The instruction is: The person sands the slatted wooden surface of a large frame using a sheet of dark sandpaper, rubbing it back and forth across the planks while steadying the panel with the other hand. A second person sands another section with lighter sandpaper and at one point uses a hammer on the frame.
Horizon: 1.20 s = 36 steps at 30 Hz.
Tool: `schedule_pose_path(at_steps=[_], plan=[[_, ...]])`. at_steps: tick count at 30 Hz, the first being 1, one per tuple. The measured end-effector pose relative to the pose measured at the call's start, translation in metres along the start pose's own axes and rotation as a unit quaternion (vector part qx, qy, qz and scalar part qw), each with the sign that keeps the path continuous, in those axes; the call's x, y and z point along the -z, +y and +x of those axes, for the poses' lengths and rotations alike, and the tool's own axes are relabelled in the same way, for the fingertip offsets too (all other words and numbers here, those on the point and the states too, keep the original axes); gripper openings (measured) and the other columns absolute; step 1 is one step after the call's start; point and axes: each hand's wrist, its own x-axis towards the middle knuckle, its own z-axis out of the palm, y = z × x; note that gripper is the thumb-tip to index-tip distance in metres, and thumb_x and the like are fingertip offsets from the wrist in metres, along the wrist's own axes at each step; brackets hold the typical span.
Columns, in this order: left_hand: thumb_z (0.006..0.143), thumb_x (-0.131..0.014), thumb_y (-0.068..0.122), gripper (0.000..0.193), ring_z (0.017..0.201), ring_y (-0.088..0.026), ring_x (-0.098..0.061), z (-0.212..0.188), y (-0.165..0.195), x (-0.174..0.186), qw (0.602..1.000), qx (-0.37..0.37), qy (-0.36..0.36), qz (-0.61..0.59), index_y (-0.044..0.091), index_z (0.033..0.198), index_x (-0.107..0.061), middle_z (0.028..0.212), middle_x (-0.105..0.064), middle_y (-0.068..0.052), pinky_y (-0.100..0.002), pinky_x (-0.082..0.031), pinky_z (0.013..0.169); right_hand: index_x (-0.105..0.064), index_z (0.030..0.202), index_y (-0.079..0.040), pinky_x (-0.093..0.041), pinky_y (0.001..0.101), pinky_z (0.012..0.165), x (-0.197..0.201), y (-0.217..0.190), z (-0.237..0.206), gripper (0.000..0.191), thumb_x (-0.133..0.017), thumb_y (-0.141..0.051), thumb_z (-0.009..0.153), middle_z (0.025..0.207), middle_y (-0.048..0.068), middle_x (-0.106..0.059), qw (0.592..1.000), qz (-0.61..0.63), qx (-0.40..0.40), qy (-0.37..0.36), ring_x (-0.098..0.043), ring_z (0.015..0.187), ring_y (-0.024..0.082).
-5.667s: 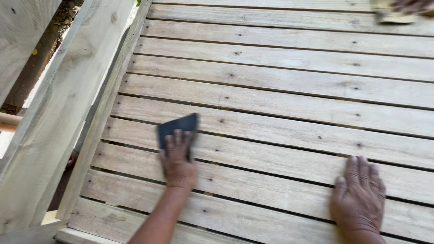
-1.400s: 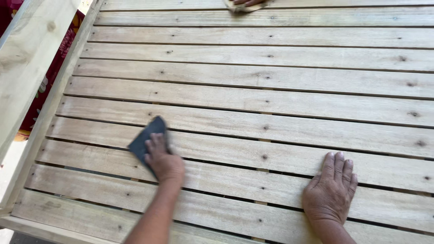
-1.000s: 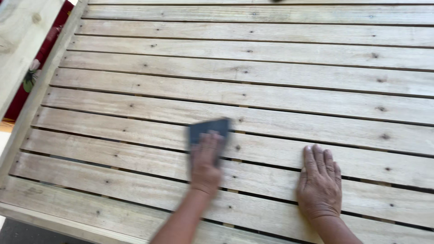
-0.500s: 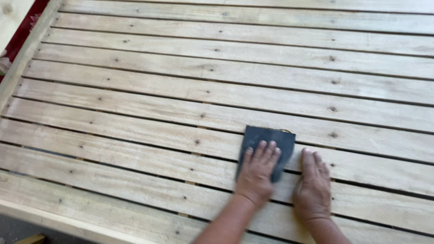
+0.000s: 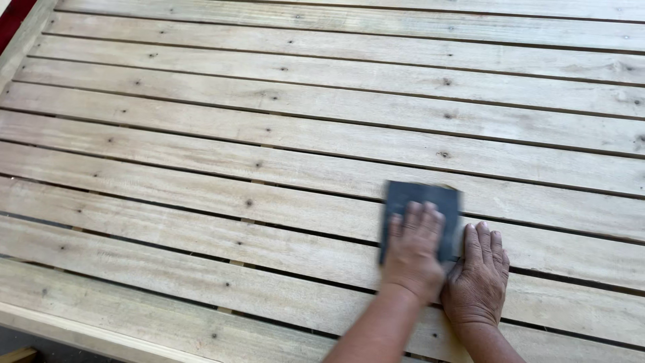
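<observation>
While fingers point(image 5: 416, 218) press down, sandpaper point(image 5: 421, 202) beneath

The sandpaper sheet point(image 5: 420, 202) is dark slate grey with a faint bluish cast, and one tan corner shows at its upper right edge. The wooden slats point(image 5: 269, 134) are pale beige to light yellow, streaked with greyish grain lines and dotted with small dark brown knots. The gaps between the slats read as thin dark lines. A dark red strip point(image 5: 13, 13) shows at the top left corner.
</observation>
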Motion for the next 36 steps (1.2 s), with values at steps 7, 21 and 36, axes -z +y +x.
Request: schedule_pose_path(at_steps=[7,21,36], plan=[[0.08,-0.042,-0.008,0.081,0.157,-0.021,-0.022,-0.016,-0.137,0.054,0.987,0.061,0.144,-0.038,0.021,0.155,-0.042,0.166,-0.036,-0.002,-0.048,-0.009,0.128,-0.041,0.156,-0.007,-0.014,0.0453,0.128,0.005,-0.005,-0.001,0.061,-0.041,-0.013,0.096,0.165,0.014,-0.037,1.0,-0.009,-0.009,-0.012,-0.025,0.156,0.031],[0.095,-0.045,0.003,0.066,0.159,-0.024,-0.008,-0.023,-0.018,-0.006,0.996,-0.041,-0.069,-0.027,0.015,0.157,-0.027,0.17,-0.017,-0.006,-0.046,-0.002,0.128,-0.044,0.155,-0.008,-0.016,0.0464,0.129,0.007,-0.006,0.0,0.061,-0.042,-0.012,0.095,0.165,0.015,-0.039,1.0,-0.025,-0.014,-0.004,-0.027,0.157,0.031],[0.092,-0.049,0.003,0.071,0.158,-0.028,-0.008,-0.023,-0.044,0.016,0.996,-0.003,0.082,-0.029,0.01,0.159,-0.027,0.169,-0.019,-0.011,-0.047,-0.004,0.128,-0.044,0.155,-0.008,-0.017,0.0469,0.128,0.006,-0.009,-0.002,0.06,-0.043,-0.013,0.095,0.164,0.015,-0.041,0.999,-0.026,-0.021,0.003,-0.028,0.156,0.032]])
